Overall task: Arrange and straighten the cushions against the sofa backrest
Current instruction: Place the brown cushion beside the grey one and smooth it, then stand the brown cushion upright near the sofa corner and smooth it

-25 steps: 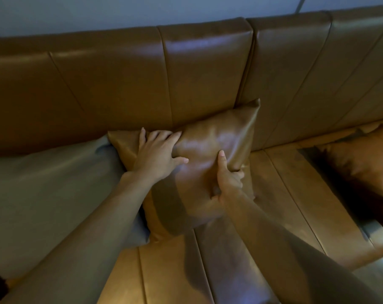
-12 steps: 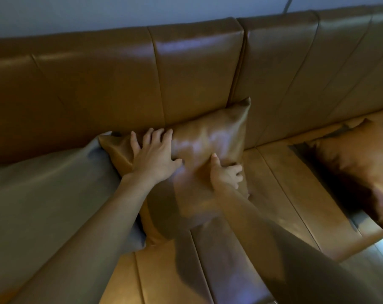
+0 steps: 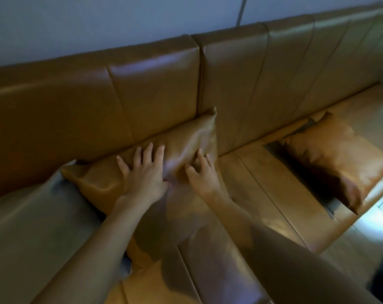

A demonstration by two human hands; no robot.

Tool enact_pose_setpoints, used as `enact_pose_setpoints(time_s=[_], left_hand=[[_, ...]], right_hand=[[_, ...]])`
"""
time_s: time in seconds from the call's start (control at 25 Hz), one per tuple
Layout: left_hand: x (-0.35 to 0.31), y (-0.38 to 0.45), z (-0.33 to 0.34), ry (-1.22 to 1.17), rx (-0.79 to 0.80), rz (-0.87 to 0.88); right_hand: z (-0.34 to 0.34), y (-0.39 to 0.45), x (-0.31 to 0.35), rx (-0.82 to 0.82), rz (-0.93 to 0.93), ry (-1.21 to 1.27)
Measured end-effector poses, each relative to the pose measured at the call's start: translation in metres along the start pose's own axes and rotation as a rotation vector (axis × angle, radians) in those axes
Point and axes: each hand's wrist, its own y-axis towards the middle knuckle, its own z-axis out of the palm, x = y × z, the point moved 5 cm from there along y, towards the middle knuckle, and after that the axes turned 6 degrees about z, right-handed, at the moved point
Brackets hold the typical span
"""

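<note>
A brown leather cushion [image 3: 186, 139] leans against the sofa backrest [image 3: 80, 102] in the middle of the view. My left hand [image 3: 145, 174] lies flat on its face with fingers spread. My right hand [image 3: 202, 172] presses on the cushion's right part, fingers bent and apart, holding nothing. A grey cushion [image 3: 39, 227] leans at the left, its edge tucked beside the brown one. A second brown cushion [image 3: 337, 156] lies flat on the seat at the right, apart from the backrest.
The brown leather seat [image 3: 263, 189] stretches between the middle cushion and the right one. A pale wall [image 3: 120, 23] rises behind the backrest. A bright patch of floor [image 3: 377, 218] shows past the seat's front edge at the right.
My right hand has let go of the cushion's right edge and now rests on its face with fingers apart. My left hand's fingers have spread. The view has shifted right.
</note>
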Motion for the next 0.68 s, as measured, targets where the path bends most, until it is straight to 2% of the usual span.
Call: enact_pose_setpoints(time_s=[0.08, 0.16, 0.2, 0.32, 0.48, 0.56, 0.68], left_hand=[[-0.028, 0.004, -0.019, -0.04, -0.11, -0.032], [-0.08, 0.016, -0.032, -0.07, -0.204, 0.115], [-0.109, 0.024, -0.032, -0.168, -0.168, 0.196], [-0.202, 0.054, -0.006, -0.519, 0.186, 0.3], [-0.313, 0.091, 0.042, -0.747, 0.516, 0.191], [-0.367, 0.111, 0.071, -0.785, 0.583, 0.134], [-0.435, 0.142, 0.112, -0.85, 0.581, 0.057]], right_hand=[[-0.034, -0.001, -0.008, -0.057, 0.018, 0.146], [-0.084, -0.002, -0.033, -0.173, 0.129, 0.288], [-0.112, 0.0, -0.05, -0.249, 0.193, 0.337], [-0.206, 0.011, -0.12, -0.477, 0.366, 0.461], [-0.33, 0.031, -0.212, -0.626, 0.564, 0.501], [-0.384, 0.044, -0.25, -0.65, 0.626, 0.48], [-0.443, 0.075, -0.294, -0.685, 0.669, 0.481]])
